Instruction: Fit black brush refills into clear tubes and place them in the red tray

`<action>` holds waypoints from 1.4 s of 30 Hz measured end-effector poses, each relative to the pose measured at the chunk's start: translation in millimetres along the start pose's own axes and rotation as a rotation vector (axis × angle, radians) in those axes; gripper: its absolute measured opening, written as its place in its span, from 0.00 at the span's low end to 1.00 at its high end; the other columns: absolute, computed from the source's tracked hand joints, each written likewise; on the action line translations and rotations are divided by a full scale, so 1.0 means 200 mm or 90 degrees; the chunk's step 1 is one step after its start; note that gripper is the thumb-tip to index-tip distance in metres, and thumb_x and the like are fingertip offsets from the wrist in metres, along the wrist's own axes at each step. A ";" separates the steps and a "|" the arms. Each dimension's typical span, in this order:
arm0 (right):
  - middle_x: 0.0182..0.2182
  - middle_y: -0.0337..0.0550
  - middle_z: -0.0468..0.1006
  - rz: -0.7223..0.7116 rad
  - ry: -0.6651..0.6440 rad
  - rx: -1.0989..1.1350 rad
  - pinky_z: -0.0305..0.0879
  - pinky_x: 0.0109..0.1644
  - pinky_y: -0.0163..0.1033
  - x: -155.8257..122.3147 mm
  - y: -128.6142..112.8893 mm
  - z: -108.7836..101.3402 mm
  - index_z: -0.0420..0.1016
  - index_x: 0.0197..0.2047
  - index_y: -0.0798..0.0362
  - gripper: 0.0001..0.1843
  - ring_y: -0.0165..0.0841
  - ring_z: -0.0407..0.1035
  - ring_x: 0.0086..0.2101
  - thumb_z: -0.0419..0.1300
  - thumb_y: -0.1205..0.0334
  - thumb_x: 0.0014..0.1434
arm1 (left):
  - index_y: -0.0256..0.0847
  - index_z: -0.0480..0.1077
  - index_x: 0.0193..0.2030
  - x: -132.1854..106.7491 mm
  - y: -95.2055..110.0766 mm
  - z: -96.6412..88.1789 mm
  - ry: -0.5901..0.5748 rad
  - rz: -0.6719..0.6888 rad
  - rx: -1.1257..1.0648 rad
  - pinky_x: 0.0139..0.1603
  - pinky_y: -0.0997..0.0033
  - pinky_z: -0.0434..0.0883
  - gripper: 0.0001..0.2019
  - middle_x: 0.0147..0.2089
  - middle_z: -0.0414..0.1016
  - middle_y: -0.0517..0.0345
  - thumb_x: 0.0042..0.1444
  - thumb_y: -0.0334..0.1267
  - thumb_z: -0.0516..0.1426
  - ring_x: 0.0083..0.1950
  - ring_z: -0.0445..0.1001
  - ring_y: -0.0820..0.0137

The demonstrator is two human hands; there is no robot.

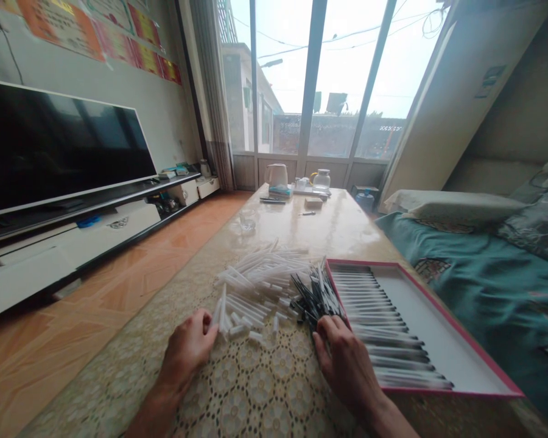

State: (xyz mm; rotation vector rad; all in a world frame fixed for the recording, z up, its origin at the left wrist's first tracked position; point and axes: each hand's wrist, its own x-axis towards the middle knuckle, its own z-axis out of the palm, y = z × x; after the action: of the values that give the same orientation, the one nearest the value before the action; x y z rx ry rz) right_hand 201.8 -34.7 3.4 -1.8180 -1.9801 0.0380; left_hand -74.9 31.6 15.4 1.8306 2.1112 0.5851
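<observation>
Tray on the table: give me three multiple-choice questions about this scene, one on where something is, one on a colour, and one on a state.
1. On which side of the white plastic tubes is the white tray?
A. The person's left
B. The person's right
C. The far end of the table

2. What colour is the tray's rim?
A. Green
B. Black
C. Pink

3. How do the sticks in the tray lie?
A. Heaped loosely
B. Side by side in rows
C. Standing upright

1: B, the tray lies beside the right hand.
2: C, pink edging runs along it.
3: B, they lie parallel across it.
</observation>
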 end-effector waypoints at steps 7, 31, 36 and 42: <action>0.28 0.42 0.74 0.004 -0.078 -0.101 0.53 0.27 0.35 -0.02 -0.02 0.03 0.66 0.29 0.52 0.05 0.35 0.72 0.28 0.54 0.68 0.56 | 0.38 0.67 0.32 -0.10 0.20 -0.03 -0.026 -0.047 -0.637 0.31 0.70 0.71 0.09 0.30 0.74 0.57 0.49 0.42 0.59 0.30 0.74 0.68; 0.20 0.34 0.63 -0.028 -0.049 0.274 0.52 0.25 0.31 0.00 -0.05 -0.08 0.65 0.28 0.52 0.12 0.27 0.59 0.21 0.50 0.58 0.61 | 0.34 0.67 0.32 -0.27 0.32 0.25 -0.018 -0.351 -1.042 0.26 0.76 0.75 0.05 0.25 0.78 0.53 0.58 0.28 0.52 0.24 0.76 0.74; 0.20 0.34 0.64 -0.036 -0.051 0.263 0.53 0.25 0.31 -0.01 -0.05 -0.06 0.64 0.27 0.52 0.12 0.27 0.60 0.21 0.50 0.59 0.61 | 0.35 0.67 0.31 -0.27 0.32 0.25 -0.024 -0.342 -1.044 0.26 0.75 0.75 0.04 0.25 0.78 0.54 0.57 0.29 0.53 0.24 0.76 0.73; 0.21 0.35 0.66 -0.062 -0.033 0.259 0.56 0.26 0.30 -0.02 -0.06 -0.06 0.66 0.27 0.52 0.11 0.27 0.62 0.22 0.51 0.61 0.60 | 0.35 0.67 0.32 -0.27 0.32 0.25 -0.014 -0.350 -1.033 0.27 0.75 0.76 0.04 0.24 0.77 0.55 0.57 0.29 0.53 0.25 0.76 0.73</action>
State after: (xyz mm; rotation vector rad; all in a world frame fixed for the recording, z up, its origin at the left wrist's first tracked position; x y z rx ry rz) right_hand 194.8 -43.5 17.2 -1.4711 -1.9222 0.4284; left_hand 12.9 -8.8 -1.3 0.3188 1.1259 1.4250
